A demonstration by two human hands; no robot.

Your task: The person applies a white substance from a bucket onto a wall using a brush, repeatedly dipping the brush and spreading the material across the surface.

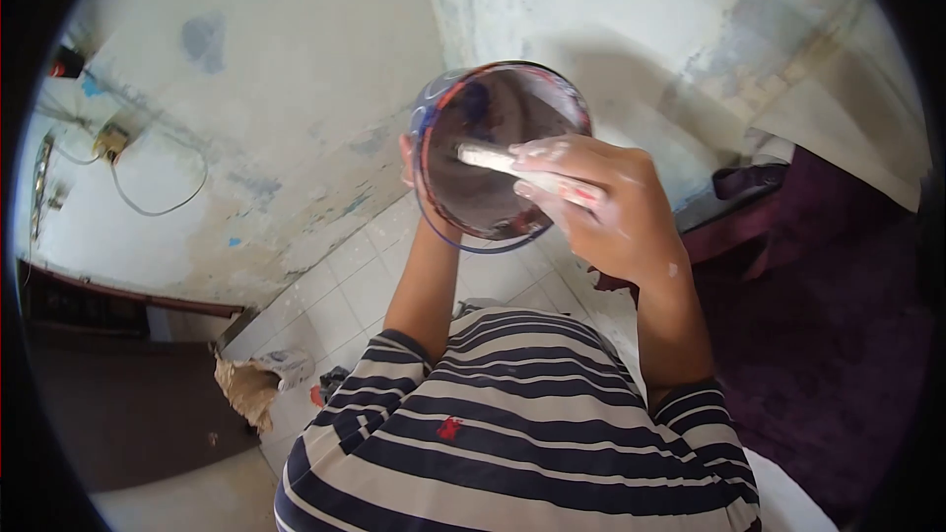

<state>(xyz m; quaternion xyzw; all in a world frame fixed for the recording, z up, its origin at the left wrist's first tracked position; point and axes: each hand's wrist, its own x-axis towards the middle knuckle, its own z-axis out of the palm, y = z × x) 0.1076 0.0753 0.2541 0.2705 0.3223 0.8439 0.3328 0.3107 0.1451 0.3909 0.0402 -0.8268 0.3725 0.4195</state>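
Observation:
A round paint bucket (520,229) with a stained rim and a thin wire handle is tilted so its inside faces me. My left hand (407,160) holds it from the left and beneath, most of its fingers hidden behind the bucket. In front of the opening, my right hand (601,199) is closed on a paint-smeared brush (532,175). The brush points left into the bucket, its tip near the middle of the opening. Pale paint marks show on my right fingers and wrist.
Patchy walls (296,59) meet in a corner ahead. A wire hangs from a socket box (111,141) at left. Dark purple cloth (808,335) covers something at right. A torn paper bag (246,389) lies on the tiled floor (340,310), beside a brown surface (128,414).

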